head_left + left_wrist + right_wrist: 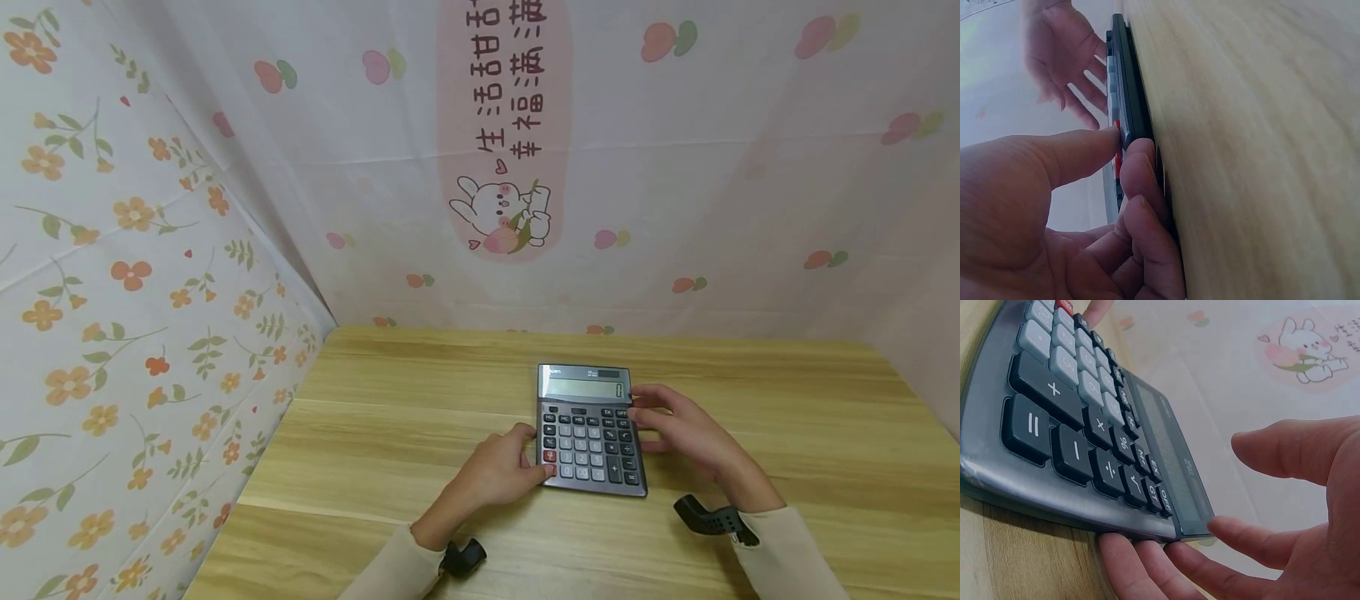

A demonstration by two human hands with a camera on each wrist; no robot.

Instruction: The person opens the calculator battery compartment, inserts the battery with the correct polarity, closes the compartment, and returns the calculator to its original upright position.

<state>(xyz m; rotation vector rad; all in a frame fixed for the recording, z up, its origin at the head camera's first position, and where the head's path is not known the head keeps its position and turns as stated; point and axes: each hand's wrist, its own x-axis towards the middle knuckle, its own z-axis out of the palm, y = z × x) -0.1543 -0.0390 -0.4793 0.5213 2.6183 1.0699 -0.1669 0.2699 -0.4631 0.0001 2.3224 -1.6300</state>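
Note:
A dark grey desk calculator (592, 433) lies face up on the wooden table, its display (581, 387) showing a 0 at the right end. My left hand (495, 468) pinches its lower left edge. In the left wrist view the thumb (1088, 150) presses over a red key, while the curled fingers (1144, 181) are at the edge and underside. Along the upper right side rests my right hand (690, 429). Its fingertips (1125, 562) touch the calculator's side in the right wrist view, and the thumb (1266, 447) stands apart from it.
The wooden table (420, 375) extends to both sides of the calculator. Behind it hangs a pale cloth (675, 167) with a rabbit print and writing; a flowered cloth (135, 292) hangs at the left. Black straps with camera mounts (708, 517) sit at both wrists.

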